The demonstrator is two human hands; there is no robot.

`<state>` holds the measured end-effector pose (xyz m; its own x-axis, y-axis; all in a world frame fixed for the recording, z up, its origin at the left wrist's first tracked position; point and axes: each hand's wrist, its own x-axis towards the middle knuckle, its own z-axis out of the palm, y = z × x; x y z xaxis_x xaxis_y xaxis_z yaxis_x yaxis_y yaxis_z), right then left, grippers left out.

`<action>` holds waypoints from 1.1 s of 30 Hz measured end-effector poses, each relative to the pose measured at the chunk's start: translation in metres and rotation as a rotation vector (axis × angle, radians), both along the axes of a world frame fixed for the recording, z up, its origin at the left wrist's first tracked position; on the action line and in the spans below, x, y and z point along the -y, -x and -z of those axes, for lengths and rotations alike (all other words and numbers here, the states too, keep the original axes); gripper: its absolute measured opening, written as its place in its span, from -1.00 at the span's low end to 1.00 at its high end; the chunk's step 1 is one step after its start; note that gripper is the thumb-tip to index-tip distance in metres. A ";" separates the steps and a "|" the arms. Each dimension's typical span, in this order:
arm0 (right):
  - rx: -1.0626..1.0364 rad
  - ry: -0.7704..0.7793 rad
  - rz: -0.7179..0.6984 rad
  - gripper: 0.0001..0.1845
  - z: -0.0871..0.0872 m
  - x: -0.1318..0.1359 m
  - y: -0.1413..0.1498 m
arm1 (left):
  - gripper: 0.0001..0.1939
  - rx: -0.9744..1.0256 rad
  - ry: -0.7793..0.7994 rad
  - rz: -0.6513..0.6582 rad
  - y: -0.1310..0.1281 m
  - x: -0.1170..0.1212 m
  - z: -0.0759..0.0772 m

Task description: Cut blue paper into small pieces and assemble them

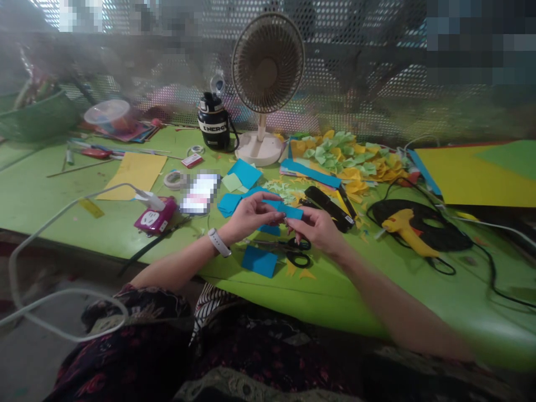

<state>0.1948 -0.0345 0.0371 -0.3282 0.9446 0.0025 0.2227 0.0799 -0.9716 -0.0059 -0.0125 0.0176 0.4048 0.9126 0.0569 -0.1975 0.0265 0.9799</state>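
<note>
Between my two hands is a small piece of blue paper [294,213], held up just above the table. My left hand [253,215], with a white watch on its wrist, pinches the paper's left part. My right hand [318,228] grips its right end between thumb and fingers. Below them lie scissors [298,259] with black handles, partly hidden by the right hand. A blue paper rectangle [259,261] rests near the table's front edge, and more blue paper pieces [229,204] lie behind the left hand.
Behind the hands stand a fan [268,61] and a black bottle [213,125]. A yellow glue gun [408,231] lies right, near a black stapler [329,207]. Left are a phone [200,194] and a purple power adapter [156,216] with a white cable. Green and yellow paper cutouts [343,156] are heaped behind.
</note>
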 end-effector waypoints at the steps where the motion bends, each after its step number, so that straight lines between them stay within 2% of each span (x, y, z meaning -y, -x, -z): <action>1: -0.003 0.002 -0.004 -0.70 0.000 0.000 0.000 | -0.47 0.001 0.001 0.011 0.000 0.000 0.000; 7: -0.014 0.020 -0.034 -0.76 -0.005 -0.002 -0.002 | -0.46 0.006 0.054 0.032 0.005 -0.005 -0.003; 12: -0.073 0.030 0.036 -0.77 -0.008 -0.009 -0.011 | -0.42 0.039 0.052 0.014 0.013 -0.013 -0.007; 15: -0.078 0.033 0.064 -0.72 -0.011 -0.011 -0.014 | -0.43 0.015 0.076 0.097 0.015 -0.014 -0.009; 19: 0.005 0.025 0.002 -0.70 -0.014 -0.008 -0.010 | -0.44 -0.020 0.113 0.199 0.015 -0.012 -0.009; 21: 0.010 0.016 -0.021 -0.67 -0.013 -0.007 -0.008 | -0.44 -0.029 0.108 0.182 0.017 -0.014 -0.009; 23: -0.009 0.009 -0.005 -0.64 -0.011 -0.006 -0.006 | -0.46 -0.023 0.098 0.110 0.019 -0.017 -0.010; 27: -0.108 -0.020 0.136 -0.59 -0.003 -0.004 -0.001 | -0.53 0.068 0.155 -0.055 0.017 -0.018 -0.009; 30: -0.125 -0.039 0.196 -0.57 0.002 0.000 0.004 | -0.53 0.102 0.254 -0.026 0.008 -0.013 -0.005; 33: -0.064 -0.064 0.153 -0.59 0.004 0.004 0.007 | -0.61 0.079 0.271 0.008 0.002 -0.008 -0.001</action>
